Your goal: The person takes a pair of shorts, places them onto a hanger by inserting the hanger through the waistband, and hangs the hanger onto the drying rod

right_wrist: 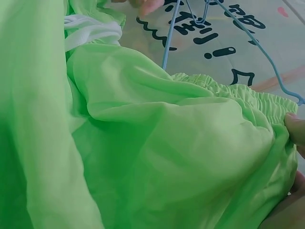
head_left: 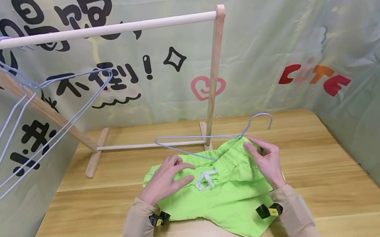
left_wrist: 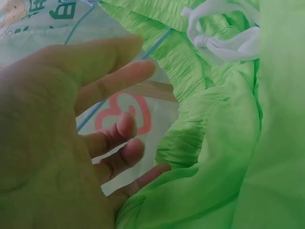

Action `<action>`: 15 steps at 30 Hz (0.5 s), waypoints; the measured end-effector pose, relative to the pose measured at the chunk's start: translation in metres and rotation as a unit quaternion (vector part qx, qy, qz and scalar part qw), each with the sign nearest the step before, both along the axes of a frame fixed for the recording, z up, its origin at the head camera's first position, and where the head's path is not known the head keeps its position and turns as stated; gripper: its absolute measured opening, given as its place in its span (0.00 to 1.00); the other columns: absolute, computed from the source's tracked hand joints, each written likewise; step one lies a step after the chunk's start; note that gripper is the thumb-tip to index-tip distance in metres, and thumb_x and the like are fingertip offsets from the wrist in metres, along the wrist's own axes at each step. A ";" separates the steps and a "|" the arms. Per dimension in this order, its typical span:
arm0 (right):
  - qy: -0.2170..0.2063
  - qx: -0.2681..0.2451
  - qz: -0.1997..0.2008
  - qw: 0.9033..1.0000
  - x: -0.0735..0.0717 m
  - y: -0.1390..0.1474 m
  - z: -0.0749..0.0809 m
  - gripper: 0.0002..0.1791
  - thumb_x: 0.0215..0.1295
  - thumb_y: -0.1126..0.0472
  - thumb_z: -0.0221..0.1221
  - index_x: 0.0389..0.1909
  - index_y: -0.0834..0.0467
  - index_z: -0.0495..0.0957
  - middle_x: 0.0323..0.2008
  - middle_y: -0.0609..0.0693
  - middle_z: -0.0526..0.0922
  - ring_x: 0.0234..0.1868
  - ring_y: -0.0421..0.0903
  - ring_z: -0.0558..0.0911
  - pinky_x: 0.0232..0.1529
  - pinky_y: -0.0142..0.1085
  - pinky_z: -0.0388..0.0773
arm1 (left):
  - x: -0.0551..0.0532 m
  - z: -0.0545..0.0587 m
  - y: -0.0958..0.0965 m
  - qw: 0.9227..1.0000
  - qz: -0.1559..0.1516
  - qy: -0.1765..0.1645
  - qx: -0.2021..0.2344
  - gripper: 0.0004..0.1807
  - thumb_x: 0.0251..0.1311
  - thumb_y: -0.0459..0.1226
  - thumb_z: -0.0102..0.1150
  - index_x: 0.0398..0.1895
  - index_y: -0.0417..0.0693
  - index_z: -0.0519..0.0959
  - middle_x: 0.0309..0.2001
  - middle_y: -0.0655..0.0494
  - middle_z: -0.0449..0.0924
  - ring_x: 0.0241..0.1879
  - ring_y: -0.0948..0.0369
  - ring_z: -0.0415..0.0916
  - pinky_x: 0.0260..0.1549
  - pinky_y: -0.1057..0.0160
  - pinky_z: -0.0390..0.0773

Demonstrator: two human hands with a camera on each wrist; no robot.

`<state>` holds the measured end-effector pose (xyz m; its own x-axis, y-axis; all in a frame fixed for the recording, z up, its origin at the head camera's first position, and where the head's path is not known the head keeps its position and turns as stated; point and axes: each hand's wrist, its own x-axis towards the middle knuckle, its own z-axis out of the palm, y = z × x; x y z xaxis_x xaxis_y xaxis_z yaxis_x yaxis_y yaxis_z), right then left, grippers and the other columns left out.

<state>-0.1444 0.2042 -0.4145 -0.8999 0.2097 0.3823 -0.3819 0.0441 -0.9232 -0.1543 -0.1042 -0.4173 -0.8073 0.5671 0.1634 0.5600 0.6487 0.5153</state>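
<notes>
As the right hand [head_left: 267, 160] pinched the right end of the waistband [head_left: 229, 159], the green shorts [head_left: 219, 202] spread between the hands over the table [head_left: 328, 180]. The left hand [head_left: 165, 178], fingers loosely parted, was at their left side; a blue hanger [head_left: 206, 136] reached into the waist opening.

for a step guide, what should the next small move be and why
The left hand should probably grip the left of the shorts' waistband and ease it over the left end of the partly inserted hanger: that end sticks out, while the right hand grips the waistband's right side.
</notes>
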 end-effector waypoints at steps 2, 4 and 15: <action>0.001 0.000 0.000 1.000 0.000 0.000 0.000 0.16 0.65 0.78 0.57 0.52 0.81 0.73 0.43 0.30 0.88 0.33 0.29 0.84 0.42 0.22 0.82 | -0.001 -0.001 0.000 1.000 0.001 -0.005 -0.017 0.20 0.64 0.50 0.65 0.57 0.60 0.83 0.44 0.56 0.69 0.45 0.62 0.63 0.40 0.65 0.68; 0.002 0.001 -0.002 1.000 0.000 0.000 0.000 0.16 0.65 0.78 0.58 0.52 0.80 0.74 0.43 0.31 0.88 0.27 0.28 0.80 0.40 0.21 0.82 | -0.001 -0.002 0.000 0.999 0.005 -0.002 -0.033 0.21 0.61 0.52 0.67 0.56 0.59 0.84 0.46 0.57 0.69 0.46 0.61 0.64 0.43 0.63 0.69; 0.006 -0.007 -0.009 1.000 -0.001 0.002 0.000 0.15 0.65 0.78 0.58 0.52 0.79 0.74 0.42 0.31 0.88 0.25 0.30 0.79 0.36 0.21 0.81 | -0.002 -0.001 -0.006 0.998 0.033 0.002 -0.059 0.28 0.57 0.43 0.72 0.62 0.52 0.78 0.53 0.51 0.80 0.50 0.53 0.79 0.55 0.43 0.78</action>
